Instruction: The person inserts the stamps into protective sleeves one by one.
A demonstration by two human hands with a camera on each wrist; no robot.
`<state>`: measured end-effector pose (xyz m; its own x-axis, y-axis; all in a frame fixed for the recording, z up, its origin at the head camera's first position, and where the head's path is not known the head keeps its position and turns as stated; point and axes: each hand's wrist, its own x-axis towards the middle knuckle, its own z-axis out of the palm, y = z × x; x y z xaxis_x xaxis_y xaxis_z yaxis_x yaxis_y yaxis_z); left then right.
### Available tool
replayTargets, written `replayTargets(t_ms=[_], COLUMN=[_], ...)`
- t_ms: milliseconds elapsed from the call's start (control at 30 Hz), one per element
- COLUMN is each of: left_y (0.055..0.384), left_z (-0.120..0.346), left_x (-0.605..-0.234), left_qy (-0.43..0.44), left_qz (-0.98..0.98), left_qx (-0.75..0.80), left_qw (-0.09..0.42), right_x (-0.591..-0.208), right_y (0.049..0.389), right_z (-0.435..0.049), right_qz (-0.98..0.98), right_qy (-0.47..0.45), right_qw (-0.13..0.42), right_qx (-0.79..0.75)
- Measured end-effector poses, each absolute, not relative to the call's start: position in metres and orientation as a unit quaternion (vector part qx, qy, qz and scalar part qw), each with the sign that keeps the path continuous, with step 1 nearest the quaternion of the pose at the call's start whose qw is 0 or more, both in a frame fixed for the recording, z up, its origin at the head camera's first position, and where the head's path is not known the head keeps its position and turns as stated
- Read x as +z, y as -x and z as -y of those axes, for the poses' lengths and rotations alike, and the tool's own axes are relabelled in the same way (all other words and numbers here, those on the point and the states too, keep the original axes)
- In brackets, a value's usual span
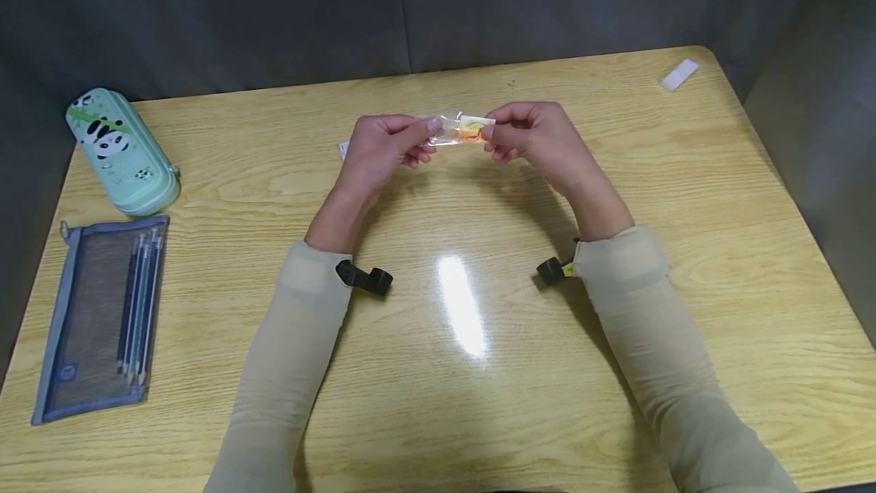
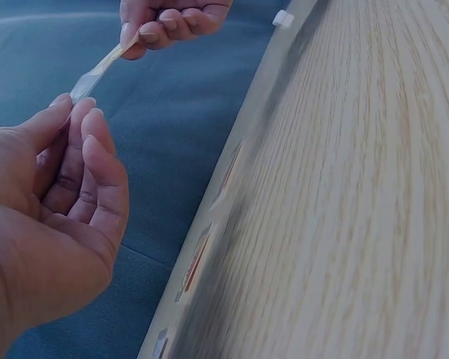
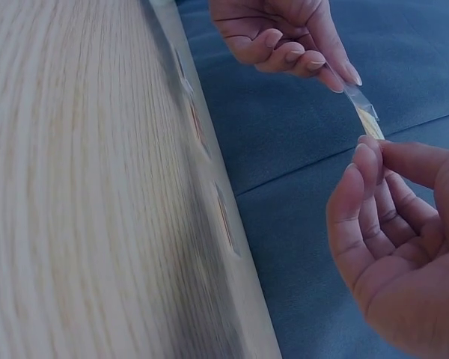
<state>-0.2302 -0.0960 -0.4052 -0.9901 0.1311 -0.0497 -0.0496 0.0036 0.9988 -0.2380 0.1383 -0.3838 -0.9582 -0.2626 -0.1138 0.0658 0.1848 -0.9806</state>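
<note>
Over the far part of the table, both hands hold a small clear plastic sleeve [image 1: 448, 131] stretched between them. A yellow and orange printed piece [image 1: 471, 130] shows at its right end. My left hand [image 1: 383, 147] pinches the clear left end between thumb and fingers. At the printed right end, my right hand [image 1: 541, 139] grips with thumb and forefinger. The left wrist view shows the sleeve [image 2: 87, 84] nearly edge-on, held above the table's far edge. In the right wrist view, its pale yellow end [image 3: 369, 123] meets the right thumb and fingertips.
A mint panda pencil case [image 1: 123, 151] lies far left, with a blue mesh zip pouch [image 1: 89, 310] holding several pencils nearer. A white block [image 1: 680, 75] sits at the far right corner. Small flat printed pieces [image 2: 198, 262] lie along the far edge. A dark curtain [image 1: 274, 14] hangs behind.
</note>
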Motion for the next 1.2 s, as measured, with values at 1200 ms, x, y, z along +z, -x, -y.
replayTargets(t_ms=[1200], left_y=[0.2283], left_z=[0.0908], left_x=[-0.4052], left_qy=[-0.036], left_qz=[-0.693], left_qx=[0.715], left_qw=[0.088], right_x=[-0.3839], right_y=[0.2374], right_z=[-0.1348], right_qz=[-0.753], right_qy=[0.060], right_qw=[0.134], right_qx=[-0.642])
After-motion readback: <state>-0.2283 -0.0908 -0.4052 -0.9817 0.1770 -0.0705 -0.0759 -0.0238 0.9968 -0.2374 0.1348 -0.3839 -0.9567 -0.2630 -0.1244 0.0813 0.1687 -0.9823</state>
